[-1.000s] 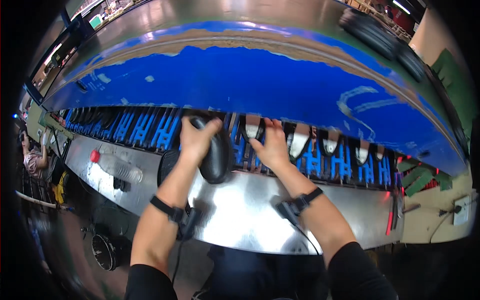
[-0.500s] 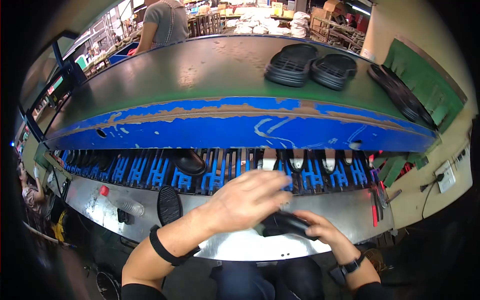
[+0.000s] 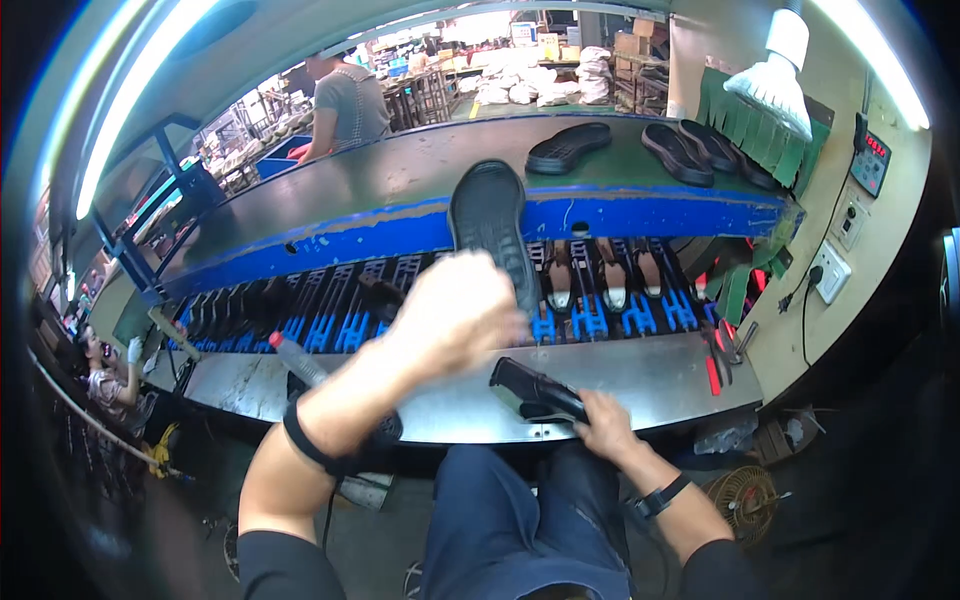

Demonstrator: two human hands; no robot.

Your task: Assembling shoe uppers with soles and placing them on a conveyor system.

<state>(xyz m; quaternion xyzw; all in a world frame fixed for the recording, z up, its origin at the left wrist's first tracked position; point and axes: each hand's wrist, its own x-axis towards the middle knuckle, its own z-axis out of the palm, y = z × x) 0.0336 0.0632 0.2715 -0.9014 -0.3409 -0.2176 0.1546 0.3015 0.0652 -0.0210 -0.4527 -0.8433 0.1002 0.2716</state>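
A black shoe sole point(image 3: 488, 205) stands raised before the belt's blue front edge, its long face towards me. My left hand point(image 3: 455, 310), smeared by motion, is closed at its lower part; the fingers' exact hold is partly hidden. Lower and to the right, my right hand point(image 3: 605, 425) grips one end of a black shoe upper point(image 3: 540, 390), held tilted above the metal worktop point(image 3: 450, 400). A clear bottle with a red cap point(image 3: 295, 357) is beside my left forearm, which partly covers it.
More black soles point(image 3: 568, 148) point(image 3: 677, 155) lie on the green belt point(image 3: 400, 175). Beneath its blue edge point(image 3: 650, 218) runs a rack of blue holders point(image 3: 350, 325) carrying shoe parts. Red-handled tools point(image 3: 716, 365) lie at the worktop's right. A lamp point(image 3: 775, 85) hangs upper right. Another person point(image 3: 350, 105) stands beyond the belt.
My left hand has left the shoe upper and moved up, now with a sole at it. The right hand still holds the upper. The view has tilted upward, and the soles' arrangement on the belt differs.
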